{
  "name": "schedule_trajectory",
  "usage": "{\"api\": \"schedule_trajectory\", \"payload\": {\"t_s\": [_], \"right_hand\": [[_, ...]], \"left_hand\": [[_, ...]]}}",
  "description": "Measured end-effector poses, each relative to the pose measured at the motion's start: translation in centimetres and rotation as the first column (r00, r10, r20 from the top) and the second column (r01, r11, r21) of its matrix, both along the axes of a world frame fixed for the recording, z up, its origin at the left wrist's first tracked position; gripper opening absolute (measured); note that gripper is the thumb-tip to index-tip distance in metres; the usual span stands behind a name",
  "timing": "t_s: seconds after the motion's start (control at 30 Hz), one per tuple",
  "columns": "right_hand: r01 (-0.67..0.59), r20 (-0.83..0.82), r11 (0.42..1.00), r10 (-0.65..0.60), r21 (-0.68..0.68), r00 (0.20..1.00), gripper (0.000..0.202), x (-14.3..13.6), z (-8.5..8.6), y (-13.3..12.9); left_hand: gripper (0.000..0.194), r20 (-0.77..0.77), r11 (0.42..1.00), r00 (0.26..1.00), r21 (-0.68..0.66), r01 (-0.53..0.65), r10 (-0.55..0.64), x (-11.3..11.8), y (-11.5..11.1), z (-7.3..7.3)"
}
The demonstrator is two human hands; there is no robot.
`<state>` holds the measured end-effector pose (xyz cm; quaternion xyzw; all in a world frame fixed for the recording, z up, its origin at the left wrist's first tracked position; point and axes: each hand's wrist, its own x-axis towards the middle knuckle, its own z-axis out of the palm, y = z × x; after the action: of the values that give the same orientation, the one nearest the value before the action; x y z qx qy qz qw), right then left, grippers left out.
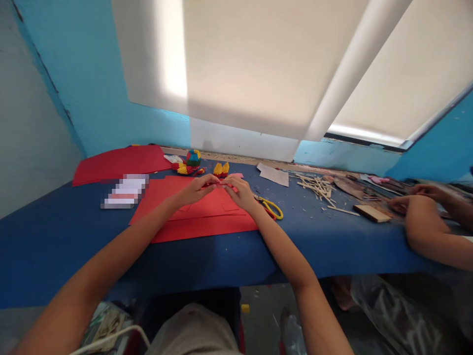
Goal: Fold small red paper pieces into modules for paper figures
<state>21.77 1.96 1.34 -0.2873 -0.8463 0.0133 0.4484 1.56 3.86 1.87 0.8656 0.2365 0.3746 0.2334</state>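
Note:
Over the red paper sheets (192, 229), my left hand (202, 188) and my right hand (239, 191) meet at the fingertips. Both are closed in a pinch on a small piece of red paper (220, 184), mostly hidden by the fingers. Beside my right wrist lie scissors (272, 207) with yellow and red handles, partly covered by the forearm. Just behind my hands stands a small yellow folded-paper piece (221, 170) with red parts. Farther left is a multicoloured folded-paper figure (191, 160) in red, yellow, blue and green.
More red sheets (118, 165) and a blurred-out white item (127, 191) lie left on the blue table (192, 266). Toward the right are a pale paper scrap (273, 175), thin sticks (316, 187) and a wooden block (371, 213). Another person's arms (428, 222) rest at the far right.

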Motion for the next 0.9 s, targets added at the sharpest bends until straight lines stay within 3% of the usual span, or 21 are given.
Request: {"api": "schedule_trajectory", "payload": {"t_s": [0.9], "right_hand": [[-0.011, 0.026, 0.999, 0.010, 0.046, 1.000, 0.020, 0.04, 0.01, -0.08]], "left_hand": [[0.025, 0.014, 0.999, 0.999, -0.009, 0.039, -0.038, 0.02, -0.13, 0.13]]}}
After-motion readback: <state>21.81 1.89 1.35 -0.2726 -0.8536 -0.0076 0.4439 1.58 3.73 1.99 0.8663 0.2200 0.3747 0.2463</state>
